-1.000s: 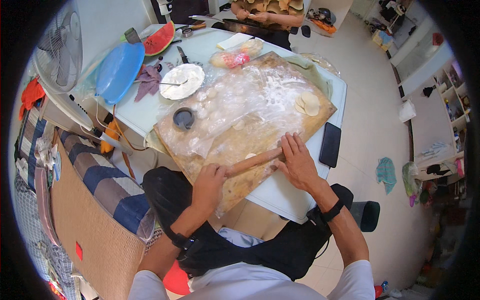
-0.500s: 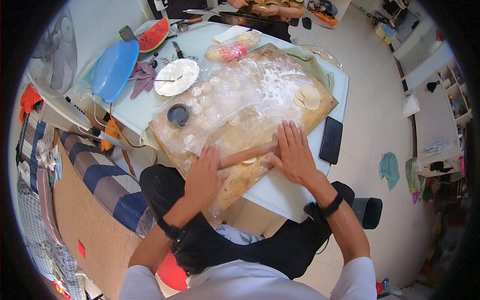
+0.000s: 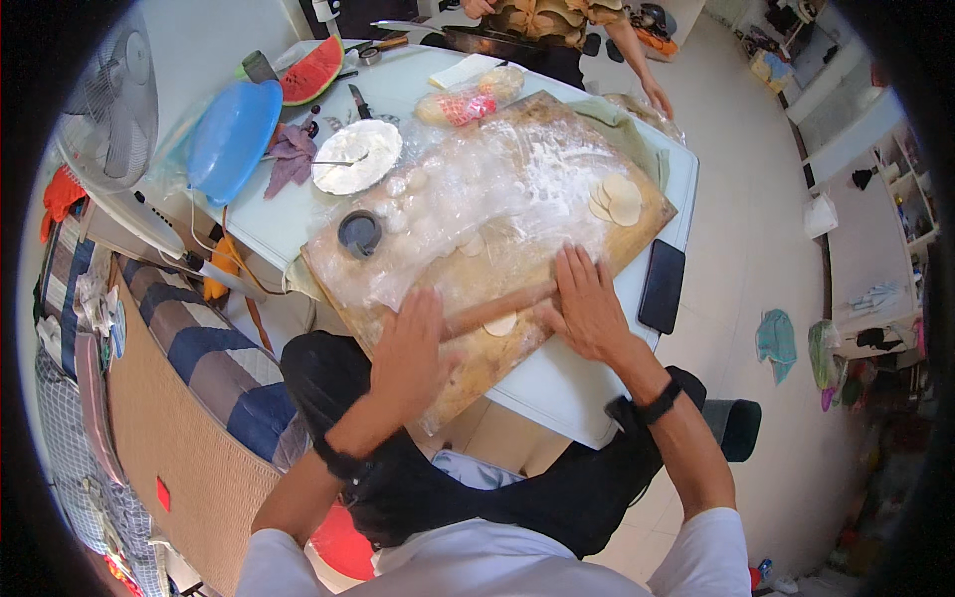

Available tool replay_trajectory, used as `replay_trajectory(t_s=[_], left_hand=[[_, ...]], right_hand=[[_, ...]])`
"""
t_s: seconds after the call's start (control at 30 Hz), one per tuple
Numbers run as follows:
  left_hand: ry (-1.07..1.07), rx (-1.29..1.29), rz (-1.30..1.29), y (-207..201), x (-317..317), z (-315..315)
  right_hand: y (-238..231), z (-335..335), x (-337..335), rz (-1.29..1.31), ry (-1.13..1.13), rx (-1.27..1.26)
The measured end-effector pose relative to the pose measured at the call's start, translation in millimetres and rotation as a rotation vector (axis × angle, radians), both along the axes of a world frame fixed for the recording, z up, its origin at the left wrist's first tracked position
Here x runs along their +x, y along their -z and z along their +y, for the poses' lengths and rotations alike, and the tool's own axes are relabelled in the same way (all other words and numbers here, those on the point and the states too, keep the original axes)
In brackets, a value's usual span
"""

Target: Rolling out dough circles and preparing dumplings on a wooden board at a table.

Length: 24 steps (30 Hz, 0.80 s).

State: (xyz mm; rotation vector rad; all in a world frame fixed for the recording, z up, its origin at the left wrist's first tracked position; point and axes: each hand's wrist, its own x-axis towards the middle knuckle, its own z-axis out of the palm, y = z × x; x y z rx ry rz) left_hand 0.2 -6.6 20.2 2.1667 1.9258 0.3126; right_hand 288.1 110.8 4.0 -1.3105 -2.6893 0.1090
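Note:
A wooden rolling pin (image 3: 500,306) lies across the floury board (image 3: 476,376), over a small round dough wrapper (image 3: 500,325) that shows at its near side. My left hand (image 3: 410,346), a little blurred, rests on the pin's left end with fingers stretched out. At the other end, my right hand (image 3: 589,306) lies flat on the pin, fingers straight and thumb apart. Neither hand wraps round it. Clear plastic film (image 3: 497,204) covers much of the board, with several pale dough pieces (image 3: 408,204) under it. Finished wrappers (image 3: 624,202) overlap at the board's right.
A dark cup (image 3: 359,233) stands on the film, beside a bowl of white flour (image 3: 370,149). Beyond are a blue basin (image 3: 234,139), watermelon (image 3: 311,72) and knife (image 3: 359,100). A phone (image 3: 662,287) lies at the right edge. Across the table, another person's hand (image 3: 657,98) reaches down.
More of the wrapper shows at the pin's near side. My hands stay on the pin's ends. The other person's hands have parted, one arm now reaching toward the table's far right corner.

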Motion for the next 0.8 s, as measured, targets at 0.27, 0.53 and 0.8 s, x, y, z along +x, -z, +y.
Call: replay_trajectory(t_s=[0.27, 0.53, 0.8], left_hand=[[0.009, 0.009, -0.086, 10.4, -3.7, 11.8], [0.116, -0.099, 0.027, -3.5, 0.8, -29.8], [0.092, 0.021, 0.053, -3.2, -4.7, -19.0]], right_hand=[[-9.8, 7.9, -6.2, 0.016, -0.004, 0.002], [-6.7, -28.3, 6.4, -0.027, -0.029, -0.026], [-2.5, -15.4, 0.9, -0.010, -0.002, -0.068]])
